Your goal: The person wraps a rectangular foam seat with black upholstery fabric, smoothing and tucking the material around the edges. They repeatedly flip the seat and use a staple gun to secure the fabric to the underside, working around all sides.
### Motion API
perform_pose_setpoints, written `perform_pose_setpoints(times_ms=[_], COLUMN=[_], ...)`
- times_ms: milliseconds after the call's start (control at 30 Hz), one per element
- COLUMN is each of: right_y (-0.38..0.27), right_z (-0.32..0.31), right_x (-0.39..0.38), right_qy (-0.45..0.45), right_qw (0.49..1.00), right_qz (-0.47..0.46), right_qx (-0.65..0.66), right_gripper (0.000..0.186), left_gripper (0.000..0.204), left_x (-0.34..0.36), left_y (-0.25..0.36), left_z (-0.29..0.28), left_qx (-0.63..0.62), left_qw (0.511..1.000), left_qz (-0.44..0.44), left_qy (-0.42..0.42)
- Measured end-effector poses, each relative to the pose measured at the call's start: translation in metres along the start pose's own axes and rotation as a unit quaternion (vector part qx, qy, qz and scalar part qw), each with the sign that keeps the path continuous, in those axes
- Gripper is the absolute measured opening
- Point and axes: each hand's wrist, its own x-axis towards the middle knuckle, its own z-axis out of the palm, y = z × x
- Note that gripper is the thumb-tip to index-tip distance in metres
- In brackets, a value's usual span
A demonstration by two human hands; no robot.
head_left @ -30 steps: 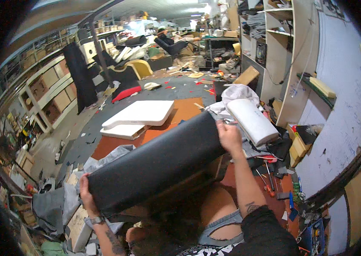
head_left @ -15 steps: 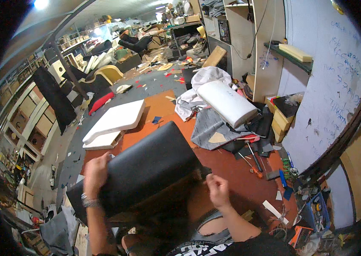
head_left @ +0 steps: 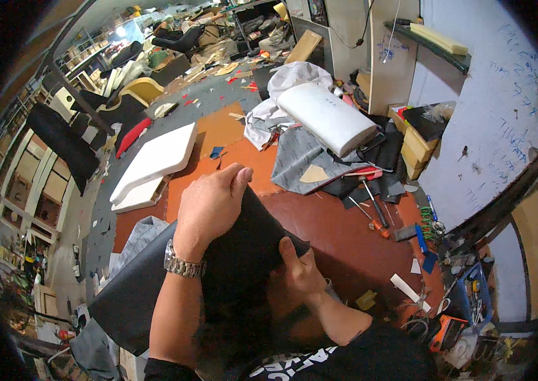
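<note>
A black upholstered cushion [head_left: 139, 282] with a smooth, leather-like cover rests tilted across my lap. My left hand [head_left: 210, 206], a metal watch at its wrist, is closed over the cushion's far upper edge with thumb and fingers together. My right hand [head_left: 301, 273] pinches the black cover at the right end, thumb up along the edge. The cushion's underside and right end are in dark shadow, partly behind my hands. Patterned grey fabric [head_left: 139, 244] shows just beyond its left part.
Ahead on the reddish-brown work surface [head_left: 320, 216] lie white foam pieces [head_left: 161, 152] at left. A white padded block [head_left: 329, 117] sits on grey fabric [head_left: 297, 162]. Right of these are a hammer [head_left: 374, 203], a screwdriver [head_left: 380, 228] and a blue basket [head_left: 475, 301]. A shelf [head_left: 434, 47] juts from the wall.
My left hand has moved right along the cushion to its far upper edge. My right hand has shifted slightly left. The cushion has turned and tipped, and the whole view has shifted.
</note>
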Motion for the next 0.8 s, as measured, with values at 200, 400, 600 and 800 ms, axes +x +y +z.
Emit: perform_pose_setpoints(times_ms=[200, 400, 600, 800], right_y=[-0.012, 0.015, -0.009, -0.023], right_z=[0.027, 0.051, 0.058, 0.042], right_x=[0.039, 0.076, 0.082, 0.083], right_qy=[0.092, 0.125, 0.131, 0.012], right_qw=[0.896, 0.895, 0.959, 0.993], right_qz=[-0.299, -0.326, -0.252, -0.120], right_qx=[-0.316, -0.277, 0.009, 0.015], right_gripper=[0.037, 0.024, 0.023, 0.021], left_gripper=[0.041, 0.034, 0.051, 0.067], left_x=[0.035, 0.050, 0.008, 0.003], left_y=[-0.034, -0.049, -0.028, -0.027], left_z=[-0.001, -0.003, 0.011, 0.030], left_qx=[0.001, 0.051, 0.174, 0.198], left_qw=[1.000, 0.998, 0.979, 0.974], left_qz=[0.009, -0.002, 0.100, 0.072], left_qy=[0.018, -0.029, 0.047, 0.083])
